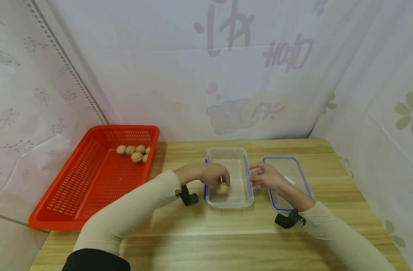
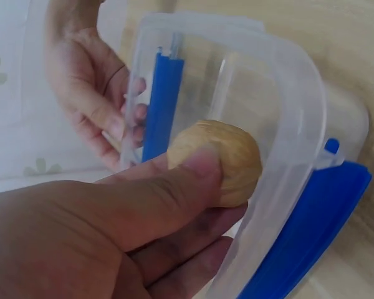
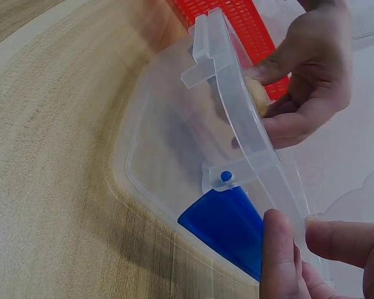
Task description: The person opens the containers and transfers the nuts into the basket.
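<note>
My left hand reaches over the clear plastic box and pinches a walnut between thumb and fingers. In the left wrist view the walnut overlaps the box's open top. My right hand is at the right side of the box, its fairly straight fingertips against the outer wall. There the thumb lies right at the rim, with the fingers beside a blue latch. Another blue latch hangs down on the box's left side. No other walnut shows inside the box.
A red basket stands at the left, with several walnuts in its far right corner. Flat on the wooden table, right of the box, lies a clear lid with a blue seal, partly under the right forearm. Printed curtains hang behind and on both sides.
</note>
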The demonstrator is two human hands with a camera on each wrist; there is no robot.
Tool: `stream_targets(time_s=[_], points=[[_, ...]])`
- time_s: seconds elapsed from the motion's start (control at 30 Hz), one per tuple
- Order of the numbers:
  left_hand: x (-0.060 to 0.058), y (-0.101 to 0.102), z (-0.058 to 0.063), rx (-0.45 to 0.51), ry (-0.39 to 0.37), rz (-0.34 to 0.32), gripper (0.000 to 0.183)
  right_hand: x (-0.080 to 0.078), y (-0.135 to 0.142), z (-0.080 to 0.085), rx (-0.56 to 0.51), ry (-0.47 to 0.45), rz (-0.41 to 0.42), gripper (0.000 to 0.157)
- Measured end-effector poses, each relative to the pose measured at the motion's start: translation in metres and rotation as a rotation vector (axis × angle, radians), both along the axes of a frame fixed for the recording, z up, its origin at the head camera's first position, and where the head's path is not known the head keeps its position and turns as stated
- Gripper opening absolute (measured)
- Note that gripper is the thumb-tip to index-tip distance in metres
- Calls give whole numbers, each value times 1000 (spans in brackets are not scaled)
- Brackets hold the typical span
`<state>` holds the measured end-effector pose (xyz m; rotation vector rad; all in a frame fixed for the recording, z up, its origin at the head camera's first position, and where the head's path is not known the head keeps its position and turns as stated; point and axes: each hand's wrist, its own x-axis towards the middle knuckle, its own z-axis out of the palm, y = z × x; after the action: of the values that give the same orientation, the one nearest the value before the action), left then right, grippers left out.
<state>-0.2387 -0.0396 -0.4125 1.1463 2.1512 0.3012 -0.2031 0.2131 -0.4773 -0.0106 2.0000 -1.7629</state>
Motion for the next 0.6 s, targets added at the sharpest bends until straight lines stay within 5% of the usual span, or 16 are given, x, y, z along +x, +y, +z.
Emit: stream_targets(time_s=[0.3, 0.6], points=[[-9, -19, 12, 146, -30, 30, 33, 1, -1, 1, 0, 2, 10, 48], [-15, -49, 36, 300, -24, 132, 34, 1, 0, 1, -4, 3, 6, 48]])
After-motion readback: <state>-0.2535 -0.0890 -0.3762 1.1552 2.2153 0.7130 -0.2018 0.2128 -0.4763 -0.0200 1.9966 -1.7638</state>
